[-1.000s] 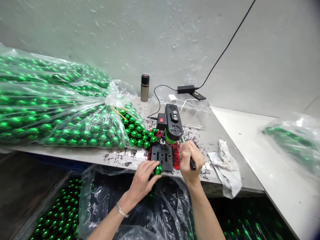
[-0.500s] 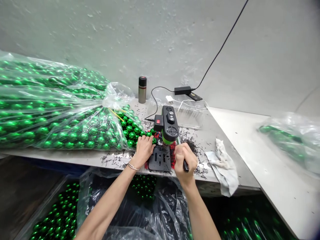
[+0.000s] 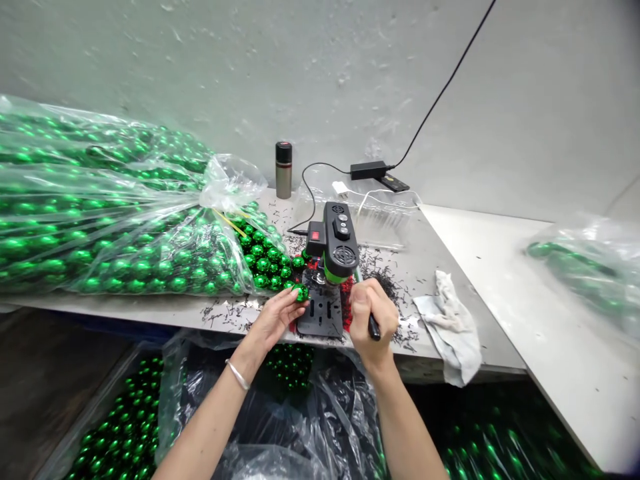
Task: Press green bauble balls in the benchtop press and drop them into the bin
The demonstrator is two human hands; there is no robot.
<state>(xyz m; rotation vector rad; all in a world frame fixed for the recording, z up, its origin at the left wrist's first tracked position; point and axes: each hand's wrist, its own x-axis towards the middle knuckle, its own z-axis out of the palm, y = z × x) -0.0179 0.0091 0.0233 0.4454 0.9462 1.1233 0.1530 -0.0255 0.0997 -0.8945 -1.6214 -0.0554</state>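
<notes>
Between the fingertips of my left hand (image 3: 278, 316) is a shiny green ball (image 3: 301, 292), held beside the left edge of a black slotted base plate (image 3: 321, 312). Over that plate stands a small black machine (image 3: 341, 243) with a green ring and a red switch on its side box. My right hand (image 3: 373, 321) is wrapped round a screwdriver-like tool with a black handle (image 3: 374, 328); its thin shaft runs up beside the machine, and its tip is hidden. Loose green balls (image 3: 265, 261) lie to the left of the machine.
A big clear bag (image 3: 100, 220) of green balls covers the left of the table. Small black bits (image 3: 385, 287) are scattered around the machine. A bottle (image 3: 283, 171), a power adapter (image 3: 369, 170) and a white cloth (image 3: 453, 330) lie about. Bags of green balls (image 3: 117, 413) stand below.
My left hand has drawn back from the loose balls and turned palm up, with one green ball now in its fingertips. My right hand stays closed on the black-handled tool.
</notes>
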